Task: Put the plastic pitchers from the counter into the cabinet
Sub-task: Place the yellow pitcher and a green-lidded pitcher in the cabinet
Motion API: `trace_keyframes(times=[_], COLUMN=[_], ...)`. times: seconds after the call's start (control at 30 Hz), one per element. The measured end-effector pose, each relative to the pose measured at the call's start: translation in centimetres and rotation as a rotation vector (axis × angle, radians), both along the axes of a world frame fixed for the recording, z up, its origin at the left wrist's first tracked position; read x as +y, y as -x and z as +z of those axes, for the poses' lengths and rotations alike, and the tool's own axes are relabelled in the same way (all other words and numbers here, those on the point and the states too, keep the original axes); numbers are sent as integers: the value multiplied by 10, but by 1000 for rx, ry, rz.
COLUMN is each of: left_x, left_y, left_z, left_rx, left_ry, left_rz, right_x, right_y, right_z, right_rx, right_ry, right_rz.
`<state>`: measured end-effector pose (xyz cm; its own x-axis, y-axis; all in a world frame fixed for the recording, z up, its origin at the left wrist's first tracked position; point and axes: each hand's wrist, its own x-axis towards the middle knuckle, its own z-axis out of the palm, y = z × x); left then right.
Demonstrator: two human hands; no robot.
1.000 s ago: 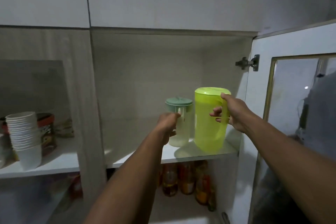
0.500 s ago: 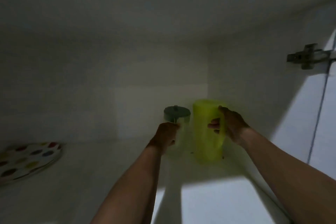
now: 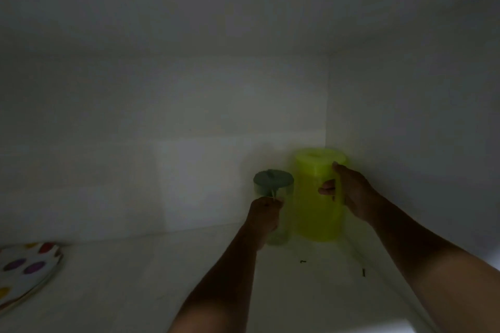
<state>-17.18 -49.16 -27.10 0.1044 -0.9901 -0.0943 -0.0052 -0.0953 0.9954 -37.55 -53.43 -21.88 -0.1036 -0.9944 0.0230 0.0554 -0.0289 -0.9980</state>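
Note:
Deep inside the dim cabinet, a tall lime-green plastic pitcher [image 3: 313, 197] stands upright on the shelf in the back right corner. My right hand [image 3: 349, 192] is closed around its handle. Just left of it, touching or nearly so, stands a smaller clear pitcher with a grey-green lid [image 3: 273, 180]. My left hand [image 3: 263, 215] grips the handle of that clear pitcher and hides most of its body. Both pitchers appear to rest on the white shelf [image 3: 162, 278].
A white plate with coloured dots [image 3: 24, 270] lies at the shelf's near left. The cabinet's right wall [image 3: 419, 130] runs close beside the green pitcher. The back wall [image 3: 162, 130] is pale and bare. Two small dark specks lie on the shelf near my right forearm.
The view has moved further into the cabinet; the door hinge has left the frame. Both hands have pushed the pitchers deeper toward the back right corner, still gripping them.

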Motion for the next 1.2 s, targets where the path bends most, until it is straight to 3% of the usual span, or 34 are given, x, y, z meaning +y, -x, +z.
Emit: trace_keyframes(times=[0.23,0.37,0.47,0.77,1.0,1.2], left_x=[-4,8,55,236,394,541], left_y=[1,-7,-10,-17,-43,-128], left_z=[4,3,17,50,29,37], left_rx=[-93,-280,-320,-366,-442,-487], left_ry=[1,0,12,85,18,-37], left_rz=[88,127,153,230,351,525], right_x=[-1,28,65,224,366,465], right_y=[4,6,9,-17,-78,-180], right_z=[0,4,7,33,13,15], right_rx=[271,532,610,782,704,696], right_ry=[5,125,237,261,294,312], right_rz=[-55,-275,-326,70,466,736])
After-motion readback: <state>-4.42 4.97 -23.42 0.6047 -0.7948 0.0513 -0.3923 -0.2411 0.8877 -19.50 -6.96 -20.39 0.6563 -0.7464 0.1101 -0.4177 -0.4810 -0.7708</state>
